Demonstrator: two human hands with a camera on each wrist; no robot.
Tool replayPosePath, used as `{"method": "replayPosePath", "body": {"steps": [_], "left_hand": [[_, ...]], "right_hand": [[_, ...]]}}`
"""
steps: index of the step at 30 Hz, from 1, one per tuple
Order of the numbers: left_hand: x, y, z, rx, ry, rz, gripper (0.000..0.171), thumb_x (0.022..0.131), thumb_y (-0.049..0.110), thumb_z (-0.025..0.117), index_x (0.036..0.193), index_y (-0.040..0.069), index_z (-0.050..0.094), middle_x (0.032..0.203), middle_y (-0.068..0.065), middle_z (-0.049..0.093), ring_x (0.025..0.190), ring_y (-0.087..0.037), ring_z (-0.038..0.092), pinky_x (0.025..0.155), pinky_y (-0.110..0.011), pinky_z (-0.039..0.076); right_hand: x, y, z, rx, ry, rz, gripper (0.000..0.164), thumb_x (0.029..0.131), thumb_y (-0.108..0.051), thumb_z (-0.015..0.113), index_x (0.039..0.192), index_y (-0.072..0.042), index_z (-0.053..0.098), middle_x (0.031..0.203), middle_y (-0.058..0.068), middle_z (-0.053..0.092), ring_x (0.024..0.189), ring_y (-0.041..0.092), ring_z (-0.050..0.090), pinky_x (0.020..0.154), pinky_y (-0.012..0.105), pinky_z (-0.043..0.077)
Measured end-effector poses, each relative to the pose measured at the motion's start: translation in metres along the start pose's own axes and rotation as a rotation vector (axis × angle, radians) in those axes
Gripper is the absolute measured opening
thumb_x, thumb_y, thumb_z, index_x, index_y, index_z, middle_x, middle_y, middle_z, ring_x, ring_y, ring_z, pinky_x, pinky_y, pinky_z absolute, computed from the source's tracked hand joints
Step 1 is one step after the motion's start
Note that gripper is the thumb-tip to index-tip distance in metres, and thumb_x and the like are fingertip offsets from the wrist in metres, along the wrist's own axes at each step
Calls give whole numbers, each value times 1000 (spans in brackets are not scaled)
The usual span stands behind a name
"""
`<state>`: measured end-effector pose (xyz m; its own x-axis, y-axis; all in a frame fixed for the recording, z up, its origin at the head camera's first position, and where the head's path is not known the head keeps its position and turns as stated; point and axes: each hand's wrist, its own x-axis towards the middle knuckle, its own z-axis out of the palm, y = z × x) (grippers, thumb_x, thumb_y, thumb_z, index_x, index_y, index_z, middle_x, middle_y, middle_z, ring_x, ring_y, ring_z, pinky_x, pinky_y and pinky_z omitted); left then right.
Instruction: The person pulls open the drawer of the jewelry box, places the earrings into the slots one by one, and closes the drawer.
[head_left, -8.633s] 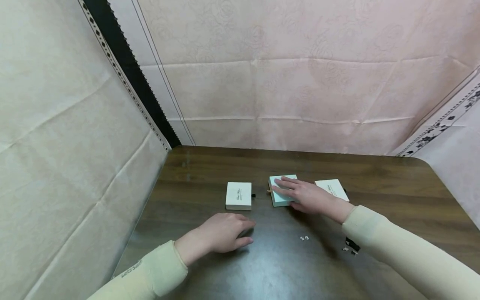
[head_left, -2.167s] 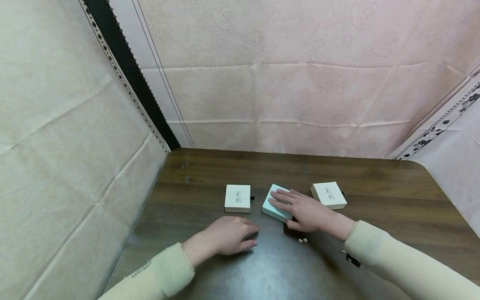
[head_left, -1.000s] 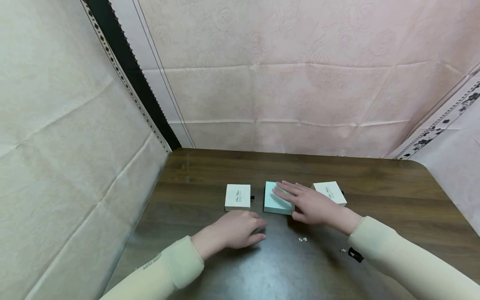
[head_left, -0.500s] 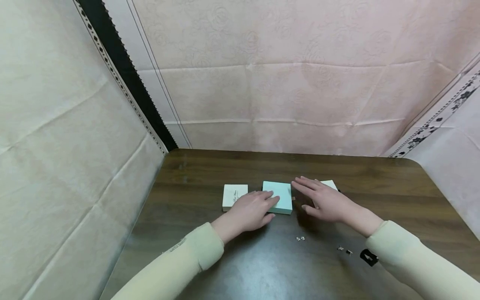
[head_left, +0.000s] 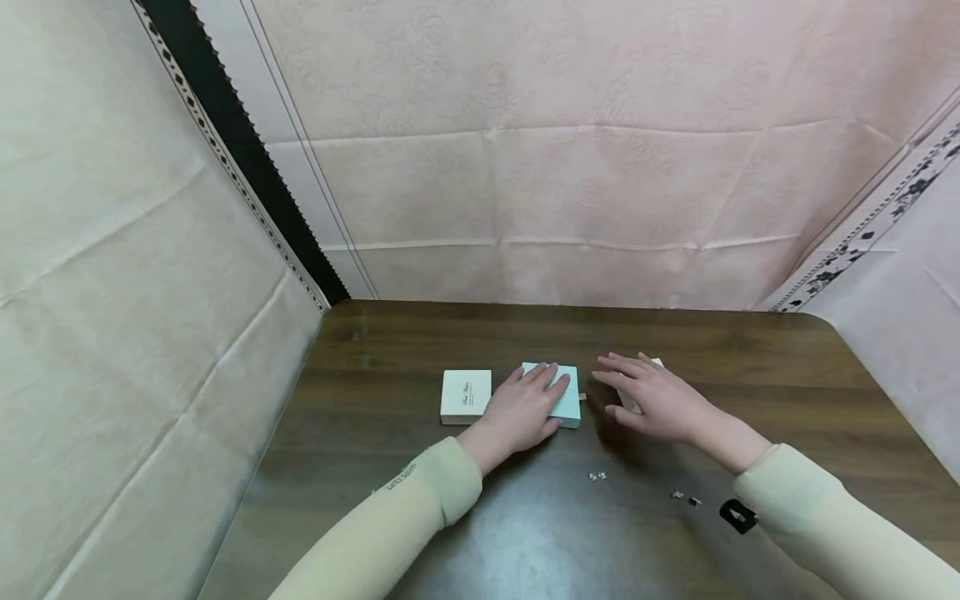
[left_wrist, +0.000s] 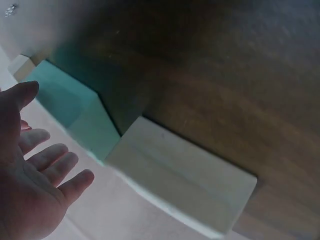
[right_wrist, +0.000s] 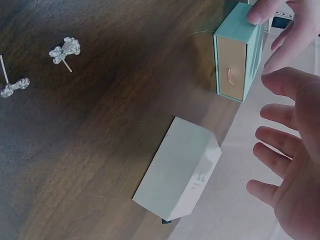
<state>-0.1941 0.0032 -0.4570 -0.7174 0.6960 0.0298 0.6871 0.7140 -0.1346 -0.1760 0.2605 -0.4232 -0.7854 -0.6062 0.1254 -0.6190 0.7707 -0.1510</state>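
Note:
A turquoise drawer box lies mid-table, its tan drawer front with a small ribbon pull facing right. My left hand is over its top with fingers spread and fairly straight. My right hand hovers right of that box, fingers apart and holding nothing. It partly hides a white box that has a dark tab. Another white box with printed lettering sits left of the turquoise one. Two silvery earrings lie in front, seen larger as a bead-studded earring in the right wrist view.
More small shiny pieces lie farther right on the brown wooden table. A black piece shows at the right sleeve. Pale cloth hangs behind the table's far edge.
The turquoise box has been turned round: its pull faced left earlier and now faces right. My right hand has left it and shifted right; my left hand has come onto it from the left.

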Motion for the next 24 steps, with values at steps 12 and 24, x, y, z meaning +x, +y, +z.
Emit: {"method": "replayPosePath", "body": {"steps": [12,24], "left_hand": [[6,8,13,-16,-28,-18,71,107,53,60,167,20,40,172,-6,37,159,-23,35,126,-43,35],[5,11,21,-38,10,-46,70,109,53,56,167,18,39,172,-9,36,159,-25,34,126,-46,36]], "right_hand": [[9,4,9,2,18,-6,35,98,-20,78,127,-1,75,150,24,60,141,45,55,118,70,35],[28,6,19,39,-6,-11,15,97,-14,79,110,-5,78,148,26,61,142,47,53,117,72,36]]}}
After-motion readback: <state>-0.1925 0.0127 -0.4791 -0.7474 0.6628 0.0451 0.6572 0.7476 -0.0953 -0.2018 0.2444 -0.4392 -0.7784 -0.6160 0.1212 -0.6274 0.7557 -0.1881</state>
